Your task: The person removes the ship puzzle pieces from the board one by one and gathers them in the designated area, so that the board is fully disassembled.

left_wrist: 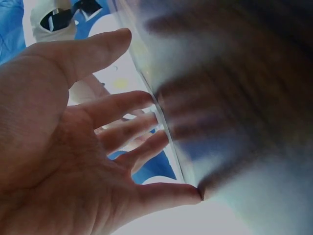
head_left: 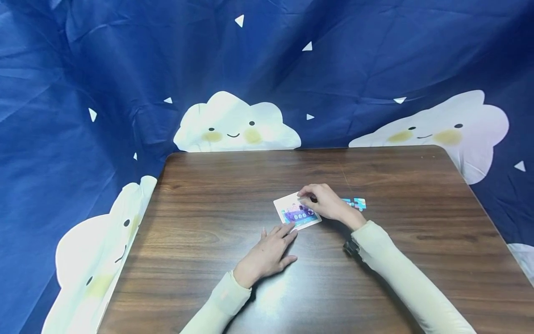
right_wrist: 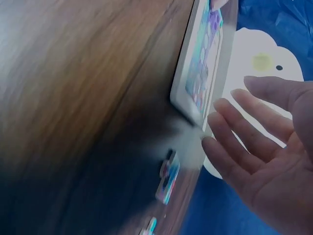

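Picture board [head_left: 295,216] lies on the worktop [head_left: 187,260], touched by the straight-fingered left hand [head_left: 268,254]. The right hand [head_left: 328,204], relaxed and empty, hovers above, near 2 puzzle pieces [head_left: 359,203].

Pale cream-green long sleeves, left sleeve [head_left: 219,304] and right sleeve [head_left: 410,278], plain, fairly snug, lightly creased, ending in cuffs [head_left: 364,232] at the wrists. Small blocky black device [head_left: 352,247] under right cuff, angular in left wrist view. Left hand [head_left: 268,254] and right hand [head_left: 327,202] bare.
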A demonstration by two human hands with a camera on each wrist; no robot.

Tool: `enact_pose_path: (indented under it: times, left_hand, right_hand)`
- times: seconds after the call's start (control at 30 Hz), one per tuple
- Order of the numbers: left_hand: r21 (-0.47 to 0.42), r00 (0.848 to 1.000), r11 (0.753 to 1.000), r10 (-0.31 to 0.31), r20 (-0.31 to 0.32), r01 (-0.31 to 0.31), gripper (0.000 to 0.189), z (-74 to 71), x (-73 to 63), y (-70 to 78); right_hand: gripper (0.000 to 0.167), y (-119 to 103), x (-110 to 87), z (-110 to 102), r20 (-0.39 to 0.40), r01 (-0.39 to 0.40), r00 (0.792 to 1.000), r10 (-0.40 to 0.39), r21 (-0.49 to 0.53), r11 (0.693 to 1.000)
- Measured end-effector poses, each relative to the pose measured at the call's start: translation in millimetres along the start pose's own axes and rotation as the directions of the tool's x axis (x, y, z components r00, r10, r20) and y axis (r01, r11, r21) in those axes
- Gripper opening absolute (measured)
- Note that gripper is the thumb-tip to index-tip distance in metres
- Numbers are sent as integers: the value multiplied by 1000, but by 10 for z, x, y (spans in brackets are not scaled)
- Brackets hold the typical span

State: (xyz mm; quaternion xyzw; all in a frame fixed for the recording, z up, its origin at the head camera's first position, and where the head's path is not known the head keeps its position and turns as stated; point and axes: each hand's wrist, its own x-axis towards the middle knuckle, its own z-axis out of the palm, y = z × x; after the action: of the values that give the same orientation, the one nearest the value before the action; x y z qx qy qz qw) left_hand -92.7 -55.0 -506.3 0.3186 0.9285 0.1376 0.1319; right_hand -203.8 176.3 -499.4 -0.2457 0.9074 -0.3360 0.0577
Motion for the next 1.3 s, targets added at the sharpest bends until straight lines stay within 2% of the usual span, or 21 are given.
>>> enact_pose_path:
  times: [0.3,0.63,0.8,1.3]
  left_hand:
    - [-11,1000,1000,16,-9,-16,69,-19,6,-10]
    - [-11,1000,1000,27,-15,-28,68,-8,9,-34]
    - [-7,999,1000,27,-17,-27,67,-16,8,-40]
    - [-16,999,1000,26,-26,-26,66,-7,16,-37]
  right_hand:
    - [21,-35,69,129,82,65,995,-63,-27,997]
    - [22,-79,55,181,140,90,987,-81,-57,994]
    - [21,-108,52,195,136,105,986,-97,-54,993]
    - [16,-127,52,251,89,83,993,-76,-77,994]
